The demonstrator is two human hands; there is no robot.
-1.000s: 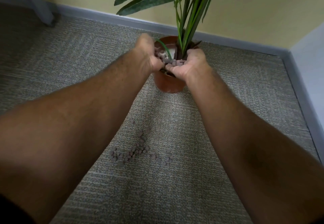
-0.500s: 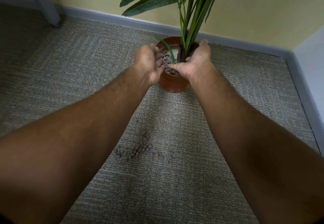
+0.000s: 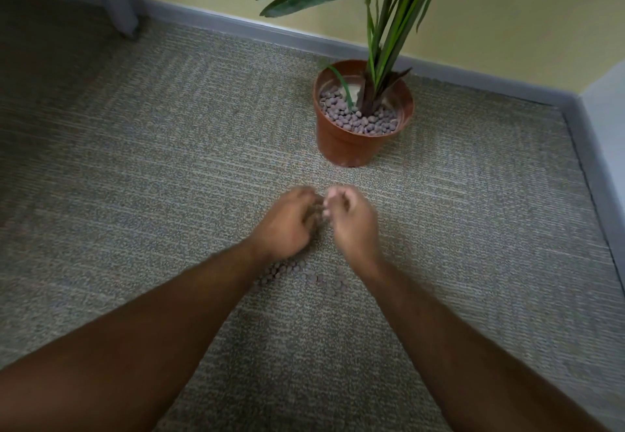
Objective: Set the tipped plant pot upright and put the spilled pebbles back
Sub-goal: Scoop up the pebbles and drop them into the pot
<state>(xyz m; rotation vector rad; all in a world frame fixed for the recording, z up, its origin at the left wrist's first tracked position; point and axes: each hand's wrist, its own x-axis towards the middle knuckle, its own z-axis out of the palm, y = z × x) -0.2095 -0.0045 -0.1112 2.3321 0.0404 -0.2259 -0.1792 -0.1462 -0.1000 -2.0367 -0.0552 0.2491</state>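
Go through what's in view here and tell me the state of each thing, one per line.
Plant pot: upright on the carpet.
Pebbles in the pot: lying round the stems.
Spilled pebbles: scattered on the carpet.
Left hand: blurred, fingers curled, over the spill.
Right hand: blurred, fingers curled, beside it.

Carpeted floor (image 3: 142,167) in a room corner, carrying a pot and loose pebbles

The grey-beige woven carpet runs to a grey skirting board (image 3: 236,27) along the yellow wall. A terracotta plant pot (image 3: 348,140) stands upright on it near the corner, topped with pebbles. Nearer the camera, a small scatter of spilled pebbles (image 3: 287,271) lies on the carpet, well apart from the pot. A grey furniture leg (image 3: 115,2) stands at far left.
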